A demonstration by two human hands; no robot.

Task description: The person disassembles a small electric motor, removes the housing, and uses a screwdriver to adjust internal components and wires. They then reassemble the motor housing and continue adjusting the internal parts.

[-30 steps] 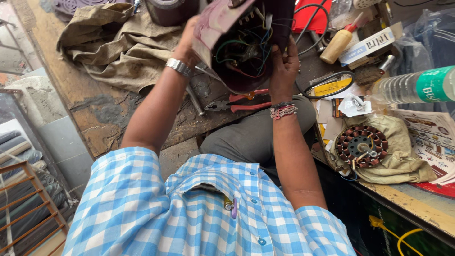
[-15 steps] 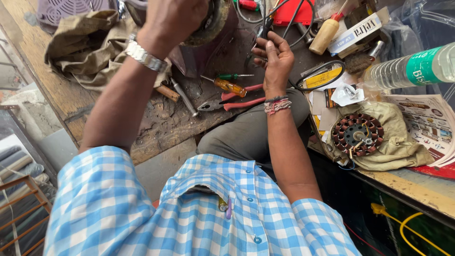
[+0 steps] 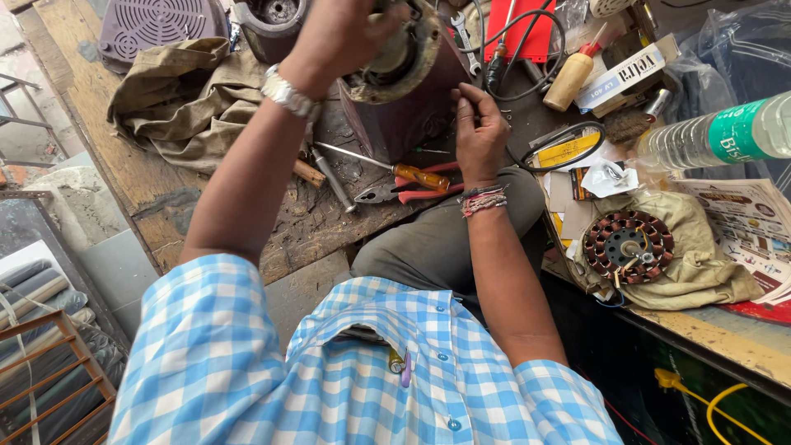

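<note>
Maroon motor housing (image 3: pixel 404 107) sits top centre of frame, tilted on the wooden bench (image 3: pixel 156 189), its round metal end plate (image 3: pixel 408 49) facing up.

Left hand (image 3: pixel 342 33): closed over the top of the end plate, fingers curled around its rim; metal watch (image 3: pixel 290 95) on the wrist. Holding the motor.

Right hand (image 3: pixel 480 132): just right of the housing, fingertips pinched narrow against its side. What they pinch is too small to tell. Thread bands (image 3: pixel 484 200) on the wrist.

Below the housing, centre frame: orange-handled screwdriver (image 3: pixel 395 169) lies across red-handled pliers (image 3: pixel 408 191). A second, plain metal tool (image 3: pixel 329 177) lies just left of them.

Upper left: khaki cloth (image 3: pixel 185 99), crumpled; purple fan grille (image 3: pixel 156 25) beyond it.

Right of frame: copper-wound stator (image 3: pixel 628 245) resting on another cloth (image 3: pixel 709 255). Clear plastic bottle (image 3: pixel 717 136) with green label lies on its side above it. Small squeeze bottle (image 3: pixel 573 74) with red tip at upper right, near a red tray (image 3: pixel 531 33) and black cable (image 3: pixel 568 140).

Bottom of frame: blue-and-white check shirt (image 3: pixel 329 371).
</note>
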